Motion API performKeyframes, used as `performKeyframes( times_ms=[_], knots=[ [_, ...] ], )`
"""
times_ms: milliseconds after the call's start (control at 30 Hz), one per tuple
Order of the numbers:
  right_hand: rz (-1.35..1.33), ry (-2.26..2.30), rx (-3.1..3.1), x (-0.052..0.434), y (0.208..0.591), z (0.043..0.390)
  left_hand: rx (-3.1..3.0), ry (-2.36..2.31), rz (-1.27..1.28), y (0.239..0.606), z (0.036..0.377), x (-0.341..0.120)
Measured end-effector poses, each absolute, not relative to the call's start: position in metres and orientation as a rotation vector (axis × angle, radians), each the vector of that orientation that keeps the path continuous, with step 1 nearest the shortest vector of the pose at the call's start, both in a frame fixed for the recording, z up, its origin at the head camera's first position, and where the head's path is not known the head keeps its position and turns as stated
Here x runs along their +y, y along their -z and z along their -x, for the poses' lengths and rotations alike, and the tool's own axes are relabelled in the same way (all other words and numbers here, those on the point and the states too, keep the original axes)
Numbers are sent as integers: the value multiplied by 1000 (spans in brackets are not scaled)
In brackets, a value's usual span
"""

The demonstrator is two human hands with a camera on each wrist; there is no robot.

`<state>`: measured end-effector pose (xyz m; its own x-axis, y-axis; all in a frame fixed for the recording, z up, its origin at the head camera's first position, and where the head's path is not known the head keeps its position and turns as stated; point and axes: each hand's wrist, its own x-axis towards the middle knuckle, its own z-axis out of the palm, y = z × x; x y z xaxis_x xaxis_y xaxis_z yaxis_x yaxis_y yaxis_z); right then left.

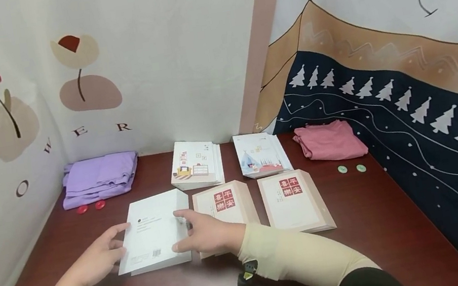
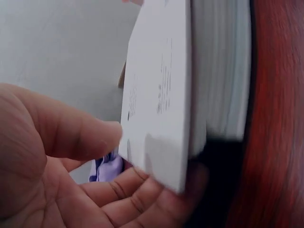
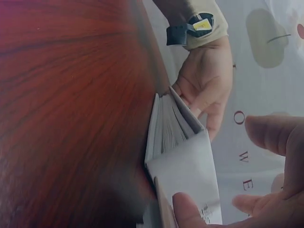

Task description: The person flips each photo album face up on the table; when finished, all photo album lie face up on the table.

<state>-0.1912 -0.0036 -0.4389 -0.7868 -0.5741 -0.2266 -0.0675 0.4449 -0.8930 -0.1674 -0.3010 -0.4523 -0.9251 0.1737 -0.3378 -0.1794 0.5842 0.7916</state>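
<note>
A thick white book (image 1: pixel 153 232) lies on the table, its printed side with a barcode facing up. At its left edge is my left hand (image 1: pixel 100 258); in the left wrist view the thumb is at one edge of the cover (image 2: pixel 154 95) and the fingers curl under its corner. That cover stands slightly apart from the pages (image 3: pixel 171 126). Across the book, my right hand (image 1: pixel 207 231) has its thumb and forefinger spread along the right side. Beside it lie two beige books with red square prints, one (image 1: pixel 244 210) partly behind my right forearm, the other (image 1: pixel 290 205) farther right.
Behind stand two white illustrated books, one at centre (image 1: pixel 194 163) and one to its right (image 1: pixel 260 155). A folded purple cloth (image 1: pixel 99 178) with red buttons (image 1: pixel 100 204) is at back left. A folded pink cloth (image 1: pixel 330 142) with green buttons (image 1: pixel 342 169) is at back right.
</note>
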Motion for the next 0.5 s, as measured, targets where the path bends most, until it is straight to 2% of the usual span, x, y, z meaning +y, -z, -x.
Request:
performKeyframes(
  times_ms=[267,500],
  knots=[
    [540,1158,2410,-15,441,188,2408,-1320,58,453,170,-293],
    [582,1070,2485,-20,444,189,2501,-1168,73,450,171,-290]
  ],
)
